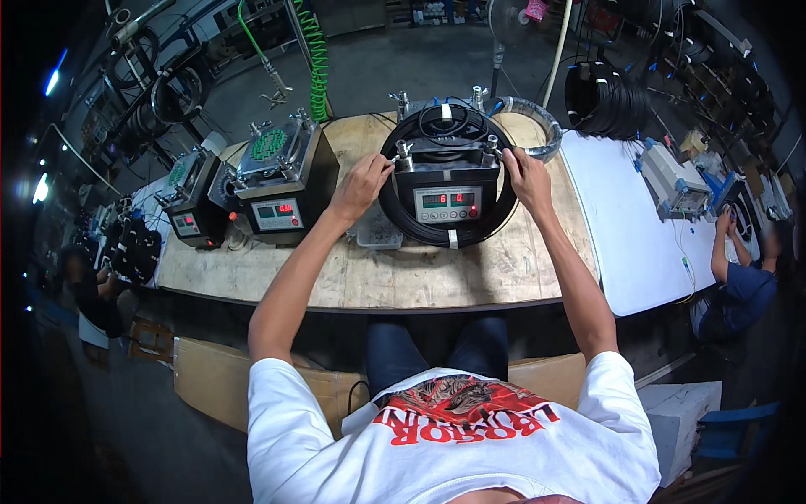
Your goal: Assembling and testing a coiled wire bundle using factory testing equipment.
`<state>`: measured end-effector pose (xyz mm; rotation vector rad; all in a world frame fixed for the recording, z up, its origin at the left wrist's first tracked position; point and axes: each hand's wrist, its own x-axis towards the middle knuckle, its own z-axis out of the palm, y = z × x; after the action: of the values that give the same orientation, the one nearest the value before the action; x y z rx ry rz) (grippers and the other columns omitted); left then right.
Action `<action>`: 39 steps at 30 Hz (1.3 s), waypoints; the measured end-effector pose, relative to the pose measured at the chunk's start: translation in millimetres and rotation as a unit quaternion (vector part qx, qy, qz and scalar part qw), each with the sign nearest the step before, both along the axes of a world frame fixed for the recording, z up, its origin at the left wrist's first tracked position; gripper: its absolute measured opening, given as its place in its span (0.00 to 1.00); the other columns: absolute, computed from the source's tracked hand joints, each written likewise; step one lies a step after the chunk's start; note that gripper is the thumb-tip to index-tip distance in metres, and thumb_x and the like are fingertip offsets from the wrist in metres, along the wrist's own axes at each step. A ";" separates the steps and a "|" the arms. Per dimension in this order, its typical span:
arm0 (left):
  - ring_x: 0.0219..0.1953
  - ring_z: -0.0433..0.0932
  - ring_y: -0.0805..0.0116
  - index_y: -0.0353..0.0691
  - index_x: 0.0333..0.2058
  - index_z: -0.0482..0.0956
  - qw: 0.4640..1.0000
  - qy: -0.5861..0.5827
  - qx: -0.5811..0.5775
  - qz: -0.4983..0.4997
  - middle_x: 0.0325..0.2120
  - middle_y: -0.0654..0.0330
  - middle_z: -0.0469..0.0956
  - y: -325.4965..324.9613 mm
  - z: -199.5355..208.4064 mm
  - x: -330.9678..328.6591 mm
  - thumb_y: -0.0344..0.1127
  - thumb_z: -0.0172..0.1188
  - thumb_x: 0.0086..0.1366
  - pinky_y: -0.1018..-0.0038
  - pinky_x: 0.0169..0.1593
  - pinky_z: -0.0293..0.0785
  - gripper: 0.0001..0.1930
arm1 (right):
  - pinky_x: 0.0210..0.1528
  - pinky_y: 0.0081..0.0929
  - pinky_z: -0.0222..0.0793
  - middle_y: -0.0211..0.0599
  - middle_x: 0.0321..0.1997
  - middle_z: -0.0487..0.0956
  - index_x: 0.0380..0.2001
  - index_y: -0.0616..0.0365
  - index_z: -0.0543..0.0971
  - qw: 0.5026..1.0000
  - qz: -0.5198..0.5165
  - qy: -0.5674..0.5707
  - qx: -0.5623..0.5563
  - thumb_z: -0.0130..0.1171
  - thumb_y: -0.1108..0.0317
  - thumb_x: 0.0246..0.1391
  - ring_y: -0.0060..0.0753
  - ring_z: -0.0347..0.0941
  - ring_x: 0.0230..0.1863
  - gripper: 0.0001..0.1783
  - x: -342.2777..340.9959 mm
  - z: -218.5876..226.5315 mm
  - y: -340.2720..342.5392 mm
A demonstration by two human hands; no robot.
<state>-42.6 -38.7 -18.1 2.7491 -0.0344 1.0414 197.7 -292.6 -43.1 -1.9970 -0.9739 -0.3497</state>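
Note:
In front of me a black box-shaped machine (444, 181) with a lit red digital display stands on the wooden bench. A coil of black cable (452, 235), bound with white tape, hangs around it. Metal clamp posts stand at its top corners. My left hand (363, 186) is closed, its thumb and fingers pinching the small lever at the left front clamp post (403, 154). On the other side my right hand (529, 178) has its fingertips closed at the lever of the right front clamp post (491, 149). The fingertips partly hide both levers.
Two similar machines (273, 197) (191, 202) stand to the left on the wooden bench (378, 281). A clear plastic tray (379, 233) sits beside the coil. Green air hose (316, 59) hangs behind. At right are a white table (621, 244), a grey device (672, 181) and a co-worker (739, 277).

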 end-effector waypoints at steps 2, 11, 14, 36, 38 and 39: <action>0.36 0.78 0.48 0.32 0.38 0.73 0.998 0.041 -0.028 0.028 0.32 0.49 0.77 -1.6 14.5 -2.1 0.34 0.57 0.69 0.61 0.40 0.74 0.09 | 0.28 0.48 0.64 0.55 0.20 0.74 0.24 0.63 0.74 1.000 -0.003 0.011 -0.009 0.52 0.50 0.66 0.63 0.72 0.26 0.26 1.8 9.7 -2.1; 0.39 0.77 0.42 0.36 0.38 0.73 0.963 -0.100 -0.173 0.183 0.37 0.45 0.74 39.1 31.9 91.6 0.44 0.49 0.72 0.53 0.43 0.74 0.15 | 0.30 0.43 0.66 0.54 0.21 0.76 0.28 0.68 0.77 0.981 0.000 0.036 0.191 0.54 0.54 0.66 0.55 0.75 0.25 0.23 43.8 54.8 67.3; 0.44 0.75 0.39 0.38 0.39 0.74 0.937 -0.127 -0.185 0.269 0.40 0.43 0.73 35.8 25.0 133.2 0.47 0.49 0.71 0.50 0.46 0.74 0.16 | 0.38 0.39 0.68 0.54 0.30 0.79 0.35 0.69 0.76 0.991 0.033 0.039 0.121 0.50 0.50 0.69 0.46 0.77 0.34 0.26 82.3 46.6 111.0; 0.62 0.62 0.38 0.48 0.63 0.67 0.896 0.008 -0.377 0.233 0.58 0.39 0.64 38.3 18.2 167.8 0.48 0.55 0.67 0.55 0.65 0.62 0.27 | 0.55 0.55 0.66 0.68 0.47 0.76 0.51 0.62 0.70 0.991 0.015 0.118 0.062 0.38 0.46 0.71 0.70 0.70 0.53 0.28 92.3 21.7 135.8; 0.65 0.58 0.35 0.48 0.63 0.66 0.901 0.007 -0.376 0.216 0.60 0.38 0.64 46.5 14.8 167.6 0.53 0.51 0.69 0.54 0.67 0.59 0.28 | 0.57 0.55 0.64 0.67 0.47 0.77 0.51 0.63 0.71 0.987 0.022 0.152 0.056 0.32 0.39 0.70 0.70 0.70 0.54 0.36 88.1 27.5 135.3; 0.68 0.54 0.32 0.47 0.64 0.65 0.905 0.008 -0.376 0.200 0.62 0.37 0.64 52.0 14.5 167.0 0.57 0.46 0.71 0.52 0.68 0.57 0.30 | 0.57 0.55 0.64 0.67 0.47 0.77 0.51 0.63 0.71 0.987 0.023 0.150 0.059 0.32 0.39 0.70 0.70 0.70 0.54 0.36 85.1 28.8 137.3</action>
<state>124.4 13.3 -3.6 2.0764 0.7927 0.8612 282.9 -155.4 -14.4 -1.8497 -0.7886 -0.0760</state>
